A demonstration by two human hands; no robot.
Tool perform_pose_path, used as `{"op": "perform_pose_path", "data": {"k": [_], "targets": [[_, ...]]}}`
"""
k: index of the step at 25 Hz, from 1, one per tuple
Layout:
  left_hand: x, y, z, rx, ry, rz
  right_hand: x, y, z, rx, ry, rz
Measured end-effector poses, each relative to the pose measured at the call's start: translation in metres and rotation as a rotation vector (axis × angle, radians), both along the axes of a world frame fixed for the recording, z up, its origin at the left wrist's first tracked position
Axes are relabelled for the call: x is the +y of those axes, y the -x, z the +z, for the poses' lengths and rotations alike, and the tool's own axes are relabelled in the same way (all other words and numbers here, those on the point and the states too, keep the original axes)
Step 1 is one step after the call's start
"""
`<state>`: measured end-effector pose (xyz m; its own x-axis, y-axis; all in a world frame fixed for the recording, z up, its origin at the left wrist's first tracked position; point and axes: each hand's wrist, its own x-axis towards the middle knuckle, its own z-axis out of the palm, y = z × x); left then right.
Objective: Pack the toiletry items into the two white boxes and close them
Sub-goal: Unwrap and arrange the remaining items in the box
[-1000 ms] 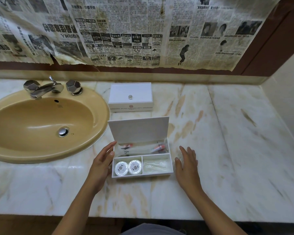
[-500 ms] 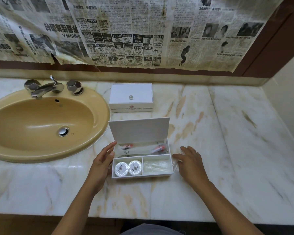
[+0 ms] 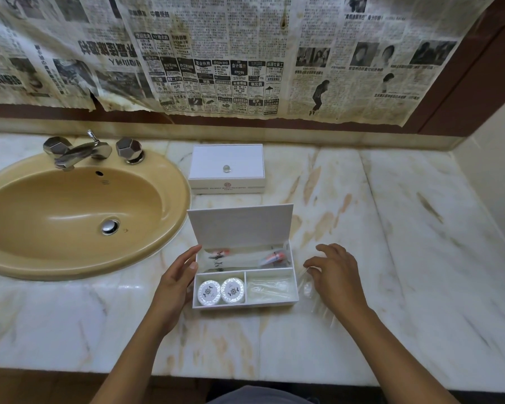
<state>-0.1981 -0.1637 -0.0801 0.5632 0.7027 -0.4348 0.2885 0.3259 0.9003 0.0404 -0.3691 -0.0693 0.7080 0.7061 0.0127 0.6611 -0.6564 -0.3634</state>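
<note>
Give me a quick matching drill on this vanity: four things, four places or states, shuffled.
1. far white box
2. near white box
3. two round soaps
4. clear plastic packet

A. lid standing open
B. front left compartment
C. lid shut
D. on the marble, at the right hand

Pairs: 1-C, 2-A, 3-B, 4-D

newspaper (image 3: 239,53) adverts reading "RM299", "4000++", Chinese headlines
</note>
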Motion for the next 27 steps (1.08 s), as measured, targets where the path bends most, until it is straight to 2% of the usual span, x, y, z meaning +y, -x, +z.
{"op": "perform_pose_path", "data": {"k": [5, 8, 10, 13, 17, 22, 24, 27], "targets": [[-0.001, 0.0, 0.003, 0.014, -0.004, 0.002, 0.002, -0.003, 0.021, -0.094, -0.058, -0.018], [-0.003, -0.001, 0.006, 0.015, -0.001, 0.001, 0.002, -0.003, 0.038, -0.076, 0.03, -0.027], [-0.005, -0.003, 0.011, 0.021, 0.009, 0.012, 0.002, -0.005, 0.05, -0.024, 0.068, -0.04], [-0.006, -0.003, 0.013, 0.027, 0.014, 0.013, 0.004, -0.002, 0.068, 0.121, 0.016, -0.054], [-0.005, -0.003, 0.014, 0.016, 0.041, 0.021, 0.018, 0.027, 0.076, 0.324, -0.026, 0.081], [-0.004, -0.003, 0.012, 0.021, 0.035, 0.01, 0.037, 0.054, 0.057, 0.284, 0.232, 0.313], [-0.003, -0.002, 0.01, 0.016, 0.028, 0.008, 0.04, 0.059, 0.056, 0.245, 0.318, 0.324], [-0.002, -0.001, 0.008, 0.015, 0.027, 0.009, 0.041, 0.06, 0.057, 0.227, 0.327, 0.3]]}}
